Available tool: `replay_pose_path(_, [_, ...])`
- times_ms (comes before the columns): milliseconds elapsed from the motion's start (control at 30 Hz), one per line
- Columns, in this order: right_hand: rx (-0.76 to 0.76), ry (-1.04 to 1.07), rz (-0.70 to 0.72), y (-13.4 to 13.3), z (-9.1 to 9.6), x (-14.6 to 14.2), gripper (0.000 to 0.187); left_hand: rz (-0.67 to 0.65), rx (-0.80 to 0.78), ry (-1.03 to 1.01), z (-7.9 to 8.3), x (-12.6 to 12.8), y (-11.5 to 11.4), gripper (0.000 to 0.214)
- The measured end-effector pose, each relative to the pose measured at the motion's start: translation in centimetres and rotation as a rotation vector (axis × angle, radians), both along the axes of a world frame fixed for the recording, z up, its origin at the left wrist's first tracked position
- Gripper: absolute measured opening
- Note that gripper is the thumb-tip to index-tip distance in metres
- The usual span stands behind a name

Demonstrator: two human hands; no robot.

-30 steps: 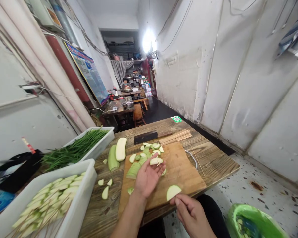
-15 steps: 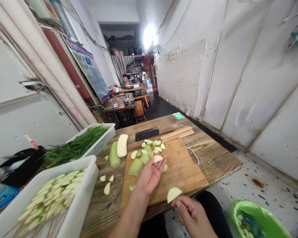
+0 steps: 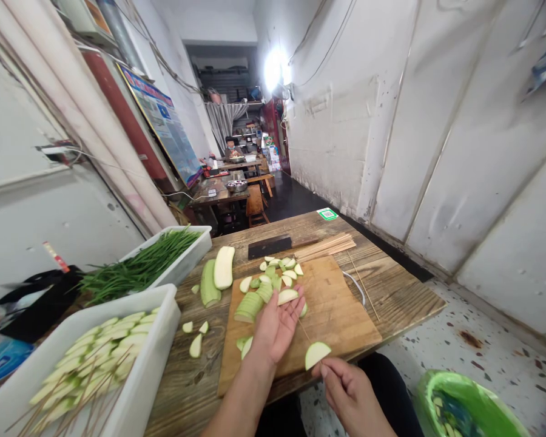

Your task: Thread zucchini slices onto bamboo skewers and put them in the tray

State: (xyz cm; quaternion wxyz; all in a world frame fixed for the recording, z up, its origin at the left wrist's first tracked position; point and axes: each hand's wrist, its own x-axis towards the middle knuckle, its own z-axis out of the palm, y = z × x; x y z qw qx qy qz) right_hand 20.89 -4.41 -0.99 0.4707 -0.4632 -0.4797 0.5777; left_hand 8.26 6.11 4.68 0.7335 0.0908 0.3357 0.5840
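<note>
Over the cutting board [image 3: 337, 303], my left hand [image 3: 279, 325] is turned palm up, with its thumb and fingers around a pale half-round zucchini slice [image 3: 287, 296]. My right hand [image 3: 352, 388] pinches a thin skewer [image 3: 304, 328] near the board's front edge. A second half-round zucchini slice [image 3: 317, 356] is threaded on that skewer, just beyond my right fingertips. The skewer points up towards my left hand; whether its tip touches the held slice is hard to tell. Cut zucchini slices [image 3: 248, 306] lie stacked and scattered on the board behind my left hand.
Two zucchini halves [image 3: 223, 267] lie left of the board. Behind it are a dark-bladed knife [image 3: 269, 246] and a bundle of skewers [image 3: 330, 245]. White trays hold skewered slices [image 3: 95, 358] and green stalks [image 3: 141, 267]. A green bin [image 3: 477, 394] stands at right; a person [image 3: 233, 149] sits far back.
My left hand has shifted slightly, and more of the slices beside its wrist now show. My right hand has moved a little left with the skewer and its slice.
</note>
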Motion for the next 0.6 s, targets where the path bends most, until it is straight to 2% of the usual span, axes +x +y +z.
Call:
replay_pose_path(400, [-0.022, 0.005, -0.005, 0.03, -0.05, -0.16, 0.043, 0.018, 0.009, 0.015, -0.24, 0.36, -0.31, 0.021])
replay_pose_path(600, [-0.025, 0.012, -0.005, -0.09, 0.03, -0.3, 0.04, 0.065, 0.018, 0.094, -0.28, 0.8, -0.55, 0.017])
